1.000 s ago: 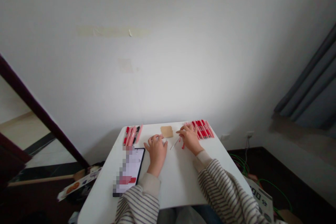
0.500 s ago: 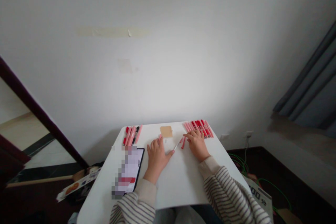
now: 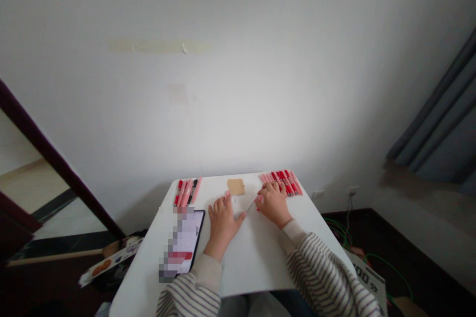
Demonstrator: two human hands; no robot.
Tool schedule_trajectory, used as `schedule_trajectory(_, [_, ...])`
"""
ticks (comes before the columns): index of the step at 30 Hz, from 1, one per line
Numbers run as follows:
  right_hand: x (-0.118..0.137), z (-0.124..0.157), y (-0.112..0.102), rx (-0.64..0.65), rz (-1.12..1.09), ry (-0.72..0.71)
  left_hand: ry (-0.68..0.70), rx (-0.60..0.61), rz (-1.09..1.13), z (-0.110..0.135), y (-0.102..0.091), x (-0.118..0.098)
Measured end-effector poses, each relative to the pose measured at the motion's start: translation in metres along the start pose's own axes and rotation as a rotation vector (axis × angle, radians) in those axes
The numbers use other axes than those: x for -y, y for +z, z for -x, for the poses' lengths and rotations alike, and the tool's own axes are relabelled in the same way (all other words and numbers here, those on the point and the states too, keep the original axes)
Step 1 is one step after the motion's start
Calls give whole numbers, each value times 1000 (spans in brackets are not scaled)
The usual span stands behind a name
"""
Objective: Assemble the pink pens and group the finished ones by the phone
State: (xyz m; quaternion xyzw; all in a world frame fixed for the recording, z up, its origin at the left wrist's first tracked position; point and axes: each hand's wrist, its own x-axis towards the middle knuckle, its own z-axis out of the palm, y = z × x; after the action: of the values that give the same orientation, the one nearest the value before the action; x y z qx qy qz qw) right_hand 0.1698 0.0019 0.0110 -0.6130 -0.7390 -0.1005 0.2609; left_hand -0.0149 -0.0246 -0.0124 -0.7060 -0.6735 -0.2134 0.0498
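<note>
My left hand [image 3: 224,223] rests on the white table with its fingers spread. By its fingertips lies a pink pen part [image 3: 227,193], mostly covered by the hand. Its thumb touches the lower end of a thin, pale pen refill [image 3: 250,206]. The refill slants up to my right hand [image 3: 274,204], whose curled fingertips close at its upper end. Under those fingers a pink pen barrel [image 3: 261,199] shows only in part. Just beyond the right hand lies a row of pink and red pens [image 3: 280,178].
Another group of pink, red and black pens [image 3: 188,192] lies at the table's [image 3: 256,257] far left. A tan square [image 3: 235,186] sits at the back middle. A phone [image 3: 188,240] lies left of my left hand. The wall [image 3: 238,109] rises behind the table.
My right hand has shifted left and its fingers have closed over the pink barrel and the refill's upper end. The left hand has barely moved.
</note>
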Motion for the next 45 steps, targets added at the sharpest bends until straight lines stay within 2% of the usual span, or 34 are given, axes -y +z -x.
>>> schedule_trajectory(11, [6,-5,-5,77,100,32,-41,-50,-8,-3,-3,-10])
schedule_trajectory(17, [4,-6,-4,98,61,52,-32,-76,-4,-6,-4,-13])
schedule_trajectory(23, [-7,-5,-1,7,-76,116,38,-121,62,-9,0,-17])
schedule_trajectory(29, [-30,-6,7,-116,-286,171,186,-103,151,-15,8,-37])
schedule_trajectory(36, [-38,-5,19,-187,-512,165,150,-111,167,-26,21,-53])
schedule_trajectory(45, [-36,-3,21,-151,-522,183,144,-126,104,-33,19,-54])
